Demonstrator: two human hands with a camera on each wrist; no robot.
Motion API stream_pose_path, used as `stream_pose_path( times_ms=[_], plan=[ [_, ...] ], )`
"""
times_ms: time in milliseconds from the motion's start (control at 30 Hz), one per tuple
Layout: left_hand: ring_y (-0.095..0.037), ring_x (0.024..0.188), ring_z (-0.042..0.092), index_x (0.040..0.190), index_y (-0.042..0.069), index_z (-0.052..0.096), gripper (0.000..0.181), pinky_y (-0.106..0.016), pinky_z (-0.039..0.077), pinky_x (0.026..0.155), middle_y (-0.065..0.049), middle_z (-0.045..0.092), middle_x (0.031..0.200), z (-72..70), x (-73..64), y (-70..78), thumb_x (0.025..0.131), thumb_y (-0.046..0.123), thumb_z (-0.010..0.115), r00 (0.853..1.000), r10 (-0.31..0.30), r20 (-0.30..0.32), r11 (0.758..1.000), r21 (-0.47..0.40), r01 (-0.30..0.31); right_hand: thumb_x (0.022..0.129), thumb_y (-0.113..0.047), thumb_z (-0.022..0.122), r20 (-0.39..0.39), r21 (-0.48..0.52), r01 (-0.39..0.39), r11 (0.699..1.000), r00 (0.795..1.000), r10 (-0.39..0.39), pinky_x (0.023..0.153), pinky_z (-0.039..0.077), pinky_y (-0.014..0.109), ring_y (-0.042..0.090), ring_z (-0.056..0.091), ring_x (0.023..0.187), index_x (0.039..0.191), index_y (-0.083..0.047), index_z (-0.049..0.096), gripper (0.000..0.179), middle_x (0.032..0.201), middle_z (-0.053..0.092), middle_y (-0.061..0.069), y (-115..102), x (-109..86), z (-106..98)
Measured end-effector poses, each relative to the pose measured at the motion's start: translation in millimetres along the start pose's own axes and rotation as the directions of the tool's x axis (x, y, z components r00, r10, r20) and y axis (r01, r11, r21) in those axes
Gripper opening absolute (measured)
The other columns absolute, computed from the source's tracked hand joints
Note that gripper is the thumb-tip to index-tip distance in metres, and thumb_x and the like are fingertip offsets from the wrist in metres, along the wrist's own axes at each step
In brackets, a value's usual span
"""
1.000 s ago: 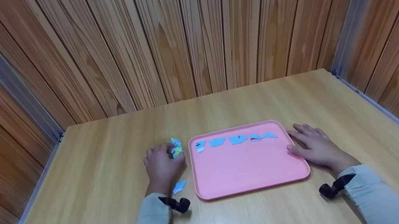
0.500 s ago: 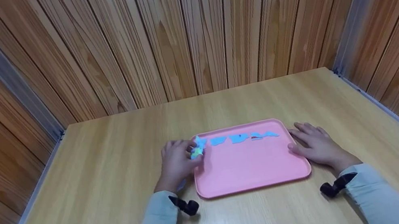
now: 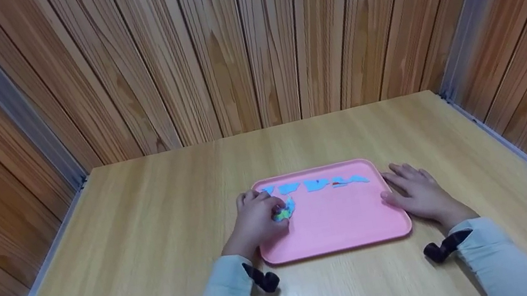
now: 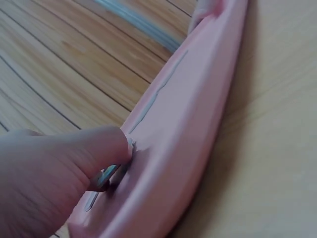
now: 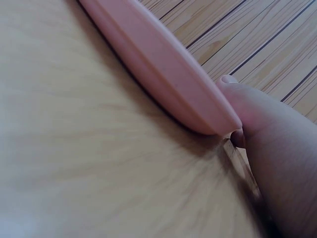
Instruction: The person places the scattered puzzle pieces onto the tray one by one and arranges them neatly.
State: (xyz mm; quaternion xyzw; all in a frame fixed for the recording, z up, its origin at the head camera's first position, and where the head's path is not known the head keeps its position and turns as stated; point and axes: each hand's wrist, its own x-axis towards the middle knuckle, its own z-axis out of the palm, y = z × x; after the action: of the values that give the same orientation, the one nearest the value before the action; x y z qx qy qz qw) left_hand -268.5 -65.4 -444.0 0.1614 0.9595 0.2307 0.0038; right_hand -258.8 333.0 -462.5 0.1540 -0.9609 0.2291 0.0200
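Note:
My left hand (image 3: 258,224) pinches a blue and green puzzle piece (image 3: 285,211) low over the left part of the pink tray (image 3: 342,226). In the left wrist view the thumb (image 4: 99,146) covers most of that piece. Along the tray's far side lies a row of several flat blue pieces, among them one near the middle (image 3: 316,184) and one at the right end (image 3: 358,179). At the tray's right edge rests my right hand (image 3: 421,196), fingers spread and relaxed. Its thumb (image 5: 242,101) touches the rim in the right wrist view.
The tray lies on a light wooden table (image 3: 156,215). Wood-plank walls (image 3: 224,46) enclose the table at the back and on both sides. A dark wrist camera (image 3: 267,281) sits on the left sleeve, another camera (image 3: 439,251) on the right.
The left hand has carried the blue and green puzzle piece from the table left of the tray to the right, in over the tray. My right hand stays at the tray's edge.

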Motion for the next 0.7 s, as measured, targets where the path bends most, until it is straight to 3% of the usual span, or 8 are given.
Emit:
stream_pose_path(
  times_ms=[100, 400, 700],
  plan=[
    [-0.028, 0.133, 0.036, 0.106, 0.025, 0.075, 0.026, -0.057, 0.008, 0.118, 0.005, 0.061, 0.115, 2.9, 0.5, 2.2, 0.082, 0.035, 0.081, 1.0, 0.023, 0.004, 1.0, 0.011, -0.023, 0.099, -0.058, 0.05, 0.008, -0.002, 0.0, 1.0, 1.0, 0.0, 0.117, 0.001, 0.064, 0.048, 0.009, 0.15, 0.154, -0.009, 0.041, 0.074, 0.163, 0.023, 0.025, 0.3, -0.6, 0.5],
    [-0.027, 0.131, 0.035, 0.107, 0.027, 0.077, 0.028, -0.056, 0.009, 0.117, 0.006, 0.062, 0.117, 3.0, -0.6, 2.8, 0.079, 0.027, 0.08, 1.0, 0.016, -0.003, 0.999, -0.048, -0.016, 0.1, -0.053, 0.052, -0.015, -0.006, 0.032, 0.999, 0.999, -0.032, 0.116, 0.002, 0.066, 0.05, 0.013, 0.149, 0.153, -0.006, 0.043, 0.071, 0.161, 0.027, 0.027, -0.2, -0.3, -0.8],
    [-0.031, 0.137, 0.027, 0.11, 0.037, 0.077, 0.035, -0.06, 0.011, 0.116, 0.008, 0.059, 0.12, -0.2, -0.5, -0.8, 0.079, 0.021, 0.077, 0.999, -0.045, 0.024, 0.997, -0.061, 0.047, 0.1, -0.055, 0.051, 0.002, -0.012, 0.014, 1.0, 1.0, -0.014, 0.116, 0.001, 0.065, 0.05, 0.011, 0.15, 0.153, -0.006, 0.042, 0.073, 0.162, 0.025, 0.026, 0.8, -0.2, -0.5]
  ],
)
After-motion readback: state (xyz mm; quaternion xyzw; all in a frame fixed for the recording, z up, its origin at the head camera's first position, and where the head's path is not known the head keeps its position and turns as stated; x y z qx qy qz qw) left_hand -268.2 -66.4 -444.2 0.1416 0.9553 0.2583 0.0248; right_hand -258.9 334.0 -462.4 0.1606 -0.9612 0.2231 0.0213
